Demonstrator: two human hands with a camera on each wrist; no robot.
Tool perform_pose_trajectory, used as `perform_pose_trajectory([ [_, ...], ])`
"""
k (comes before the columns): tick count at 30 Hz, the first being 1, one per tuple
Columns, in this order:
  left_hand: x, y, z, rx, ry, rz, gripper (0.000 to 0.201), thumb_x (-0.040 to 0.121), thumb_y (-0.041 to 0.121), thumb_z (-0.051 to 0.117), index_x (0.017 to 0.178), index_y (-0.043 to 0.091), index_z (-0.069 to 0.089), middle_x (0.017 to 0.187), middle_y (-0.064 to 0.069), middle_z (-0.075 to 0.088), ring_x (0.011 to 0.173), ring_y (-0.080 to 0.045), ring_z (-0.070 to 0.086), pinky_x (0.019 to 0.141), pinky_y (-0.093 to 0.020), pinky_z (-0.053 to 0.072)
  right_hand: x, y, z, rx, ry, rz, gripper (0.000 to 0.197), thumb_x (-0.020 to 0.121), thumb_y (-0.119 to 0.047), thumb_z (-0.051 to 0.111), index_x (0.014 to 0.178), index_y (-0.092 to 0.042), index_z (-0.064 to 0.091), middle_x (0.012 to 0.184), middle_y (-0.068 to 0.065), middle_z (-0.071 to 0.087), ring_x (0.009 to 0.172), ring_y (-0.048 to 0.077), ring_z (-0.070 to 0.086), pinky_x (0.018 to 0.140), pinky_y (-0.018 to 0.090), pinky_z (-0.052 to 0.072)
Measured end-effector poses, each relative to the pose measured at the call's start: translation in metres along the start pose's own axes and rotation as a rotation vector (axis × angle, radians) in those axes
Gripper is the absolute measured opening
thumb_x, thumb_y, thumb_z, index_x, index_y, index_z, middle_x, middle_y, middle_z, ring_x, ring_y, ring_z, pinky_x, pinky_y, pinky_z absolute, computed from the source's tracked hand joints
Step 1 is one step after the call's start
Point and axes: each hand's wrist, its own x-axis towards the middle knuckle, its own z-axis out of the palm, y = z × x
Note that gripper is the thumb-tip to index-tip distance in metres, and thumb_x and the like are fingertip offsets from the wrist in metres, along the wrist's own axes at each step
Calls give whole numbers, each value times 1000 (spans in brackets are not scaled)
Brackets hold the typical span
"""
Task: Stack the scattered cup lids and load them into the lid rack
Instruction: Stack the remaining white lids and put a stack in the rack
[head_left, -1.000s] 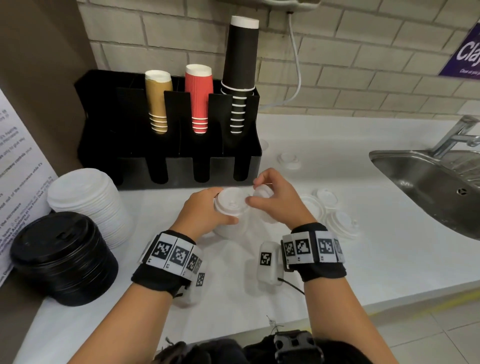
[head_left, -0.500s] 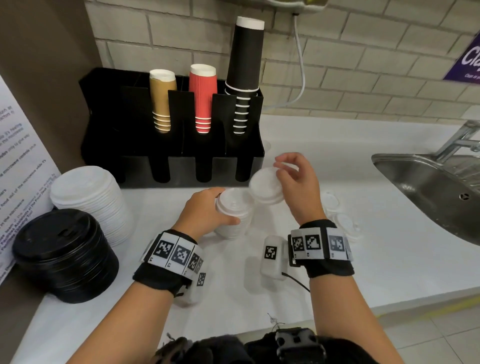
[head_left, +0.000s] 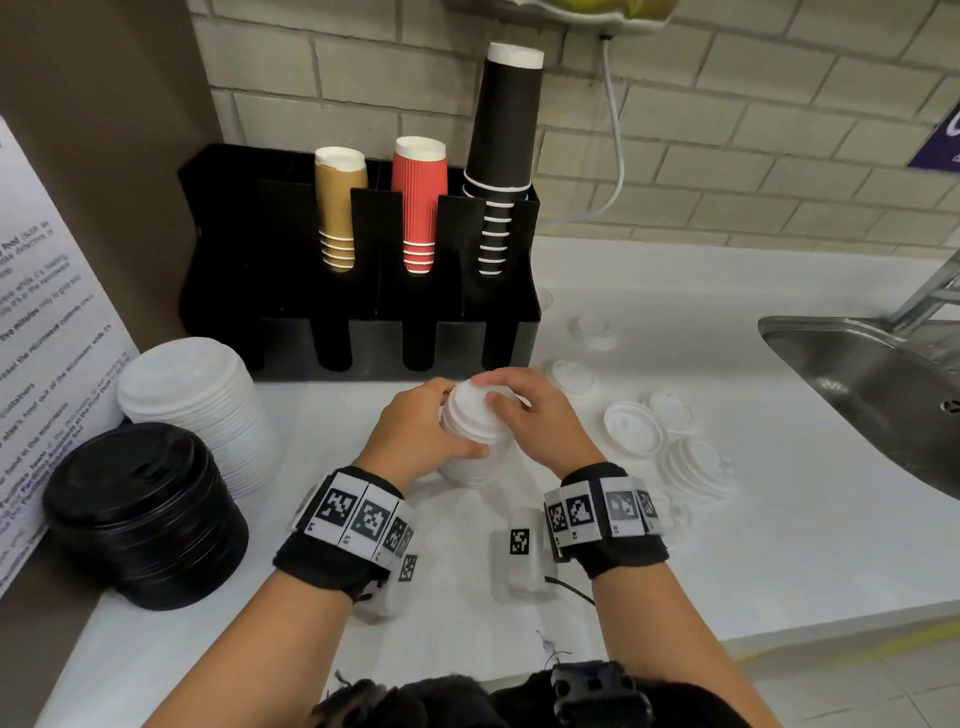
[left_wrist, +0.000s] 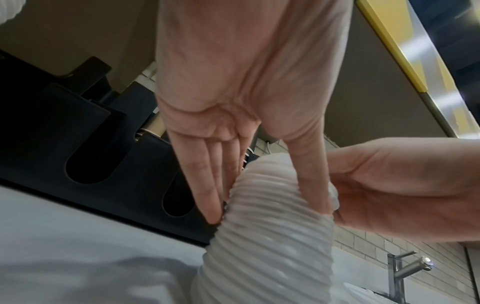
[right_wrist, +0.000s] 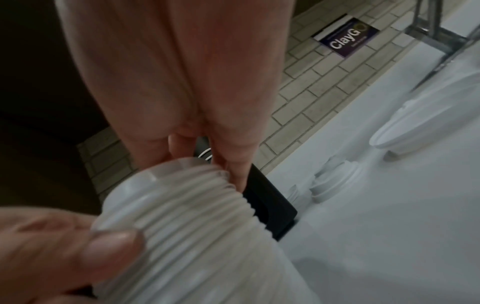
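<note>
Hands (head_left: 483, 426) around lid stack (head_left: 470, 441)

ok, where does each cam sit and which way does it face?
Head: worn high, looks down at the counter; both forearms, left hand and right hand show.
Left wrist: under the palm, looks along its fingers.
Right wrist: likewise, along its fingers.
Shared: all three see the white lid stack and black rack.

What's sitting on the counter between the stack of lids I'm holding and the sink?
Loose white lids lie scattered on the counter between the held stack and the sink, as the head view shows.
</note>
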Motion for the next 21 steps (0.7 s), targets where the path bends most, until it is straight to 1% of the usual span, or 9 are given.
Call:
perform_pose_trajectory([
  [1,0,0,1,9,3,-3,70,61,27,90,122,22,57,109,7,64,98,-14,62,86,-32,53,1,-1,1,-29,3,-7,24,94,-10,54,110,-20,69,115,-4,57,108,8,51,92,14,39],
  [3,1,0,1,27,13,-4,69,60,29,91,119,20,56,106,6,63,95,-15,62,83,-32,53,5,-4,2,-89,8,-13,25,95,-8,52,111,-17,70,116,-2,56,106,7,51,89,6,36],
  [4,1,-1,2,36,17,-5,68,60,30,91,118,20,56,105,6,64,94,-15,62,81,-32,53,7,-7,3,-115,9,-16,26,95,-8,52,111,-15,71,117,-1,57,107,8,52,88,6,35],
  [7,2,-1,2,52,25,-5,64,60,32,90,114,19,57,100,6,64,90,-13,62,76,-29,52,10,-14,4,-181,-9,-26,24,93,-15,56,112,-14,70,119,2,59,110,13,55,94,17,37],
  [10,3,-3,4,44,29,-3,60,61,33,88,109,23,55,94,10,62,85,-7,60,68,-22,48,7,-17,6,-240,-46,-31,32,90,-27,65,119,-16,66,123,2,56,111,15,54,96,23,39],
  [13,4,-4,4,24,20,-1,59,61,34,88,107,29,51,92,15,60,85,-1,57,66,-18,45,5,-18,9,-250,-54,-34,35,89,-29,66,122,-17,66,124,1,55,111,15,54,94,21,38],
  [15,4,-6,4,12,16,-2,60,61,35,87,109,28,53,94,14,61,86,-2,58,67,-19,46,5,-18,10,-249,-58,-38,33,88,-29,67,120,-19,67,122,0,55,108,13,54,90,18,36],
  [18,4,-8,4,-15,7,19,62,60,35,87,113,30,55,95,17,62,87,0,59,69,-19,46,4,-17,11,-226,-59,-46,31,86,-29,69,115,-19,70,119,-1,56,107,12,53,90,18,36],
  [21,3,-8,2,-56,6,60,51,63,41,85,107,38,59,91,18,66,83,5,61,67,-14,45,3,-15,13,-181,-23,-37,30,82,-27,73,110,-18,71,116,-1,56,106,12,53,85,12,35],
])
